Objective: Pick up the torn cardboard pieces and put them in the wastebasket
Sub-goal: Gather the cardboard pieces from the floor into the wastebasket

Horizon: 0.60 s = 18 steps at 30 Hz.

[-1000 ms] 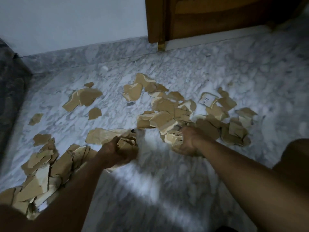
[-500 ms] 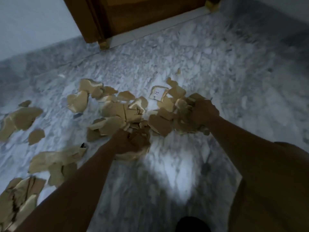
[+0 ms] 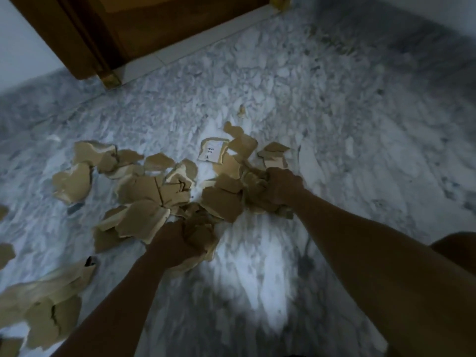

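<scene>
Head view: left hand and right hand, fingers curled, clutch torn cardboard pieces; probably light, stiff, so pinch stacked edges beside fingers.

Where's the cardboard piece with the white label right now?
Head view, centre: the labelled piece lies on the floor, up-left of the right hand, toward the door.

A single head-worn wide-angle view looks forward and steeply down from close above onto the marble floor, with the wooden door along its top edge.
</scene>
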Each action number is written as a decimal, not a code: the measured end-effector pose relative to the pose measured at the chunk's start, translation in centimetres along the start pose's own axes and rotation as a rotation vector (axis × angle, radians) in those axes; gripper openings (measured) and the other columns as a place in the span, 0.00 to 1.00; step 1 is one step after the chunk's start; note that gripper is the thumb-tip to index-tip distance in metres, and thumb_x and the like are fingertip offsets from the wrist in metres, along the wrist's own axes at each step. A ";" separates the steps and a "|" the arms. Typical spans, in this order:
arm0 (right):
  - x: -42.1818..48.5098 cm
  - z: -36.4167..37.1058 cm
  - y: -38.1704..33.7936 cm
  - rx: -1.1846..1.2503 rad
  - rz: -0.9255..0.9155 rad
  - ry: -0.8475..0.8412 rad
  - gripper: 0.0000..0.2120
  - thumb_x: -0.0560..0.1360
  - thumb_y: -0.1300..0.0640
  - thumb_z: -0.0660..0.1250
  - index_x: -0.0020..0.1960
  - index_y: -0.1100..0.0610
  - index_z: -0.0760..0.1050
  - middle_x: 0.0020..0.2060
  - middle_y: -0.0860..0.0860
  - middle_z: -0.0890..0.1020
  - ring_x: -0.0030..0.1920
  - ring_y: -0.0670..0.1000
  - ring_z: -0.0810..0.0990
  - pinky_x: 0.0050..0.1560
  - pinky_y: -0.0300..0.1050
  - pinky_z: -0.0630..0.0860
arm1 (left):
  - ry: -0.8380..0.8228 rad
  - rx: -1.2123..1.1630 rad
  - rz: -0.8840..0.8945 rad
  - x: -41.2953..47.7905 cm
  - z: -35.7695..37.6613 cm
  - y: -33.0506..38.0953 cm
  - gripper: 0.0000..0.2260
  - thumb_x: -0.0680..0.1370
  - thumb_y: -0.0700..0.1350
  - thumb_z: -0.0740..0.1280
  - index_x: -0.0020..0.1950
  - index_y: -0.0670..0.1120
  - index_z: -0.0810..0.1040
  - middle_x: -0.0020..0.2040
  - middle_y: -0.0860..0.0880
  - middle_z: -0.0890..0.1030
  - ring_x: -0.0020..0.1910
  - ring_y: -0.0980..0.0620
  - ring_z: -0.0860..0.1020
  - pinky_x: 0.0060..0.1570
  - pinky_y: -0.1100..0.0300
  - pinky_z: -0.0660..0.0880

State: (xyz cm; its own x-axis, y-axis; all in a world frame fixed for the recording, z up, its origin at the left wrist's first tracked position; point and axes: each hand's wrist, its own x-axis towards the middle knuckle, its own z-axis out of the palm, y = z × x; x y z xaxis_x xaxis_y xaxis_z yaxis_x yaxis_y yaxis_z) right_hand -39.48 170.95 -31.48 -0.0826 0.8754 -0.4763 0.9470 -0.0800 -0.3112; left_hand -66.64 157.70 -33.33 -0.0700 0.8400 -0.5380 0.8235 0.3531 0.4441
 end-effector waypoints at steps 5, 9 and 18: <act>-0.9 1.6 -0.8 -0.090 -0.088 0.110 0.22 0.71 0.39 0.66 0.60 0.50 0.73 0.51 0.50 0.81 0.55 0.55 0.80 0.67 0.60 0.66 | -0.038 0.009 0.118 0.2 -0.8 1.1 0.31 0.55 0.66 0.70 0.47 0.45 0.81 0.43 0.48 0.83 0.41 0.57 0.79 0.33 0.72 0.69; -0.9 -0.5 -0.5 0.080 -0.071 0.067 0.18 0.73 0.45 0.68 0.55 0.57 0.78 0.52 0.54 0.81 0.54 0.57 0.82 0.47 0.46 0.75 | -0.021 -0.062 0.195 0.9 -2.8 2.8 0.33 0.54 0.62 0.76 0.54 0.49 0.78 0.45 0.55 0.82 0.44 0.60 0.80 0.47 0.56 0.76; -2.8 -8.6 0.5 0.249 -0.023 -0.036 0.34 0.73 0.46 0.74 0.73 0.59 0.68 0.71 0.57 0.71 0.70 0.57 0.70 0.69 0.47 0.67 | -0.093 0.161 0.143 3.3 -5.0 9.3 0.33 0.56 0.66 0.72 0.53 0.46 0.82 0.45 0.49 0.81 0.49 0.46 0.82 0.45 0.57 0.73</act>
State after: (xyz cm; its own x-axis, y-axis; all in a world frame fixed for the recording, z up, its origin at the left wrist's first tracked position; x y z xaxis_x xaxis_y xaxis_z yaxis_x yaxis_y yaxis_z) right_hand -36.12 172.57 -23.17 -0.1179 0.8613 -0.4942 0.8394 -0.1794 -0.5130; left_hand -62.07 165.79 -27.36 0.1002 0.8326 -0.5447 0.9010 0.1564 0.4047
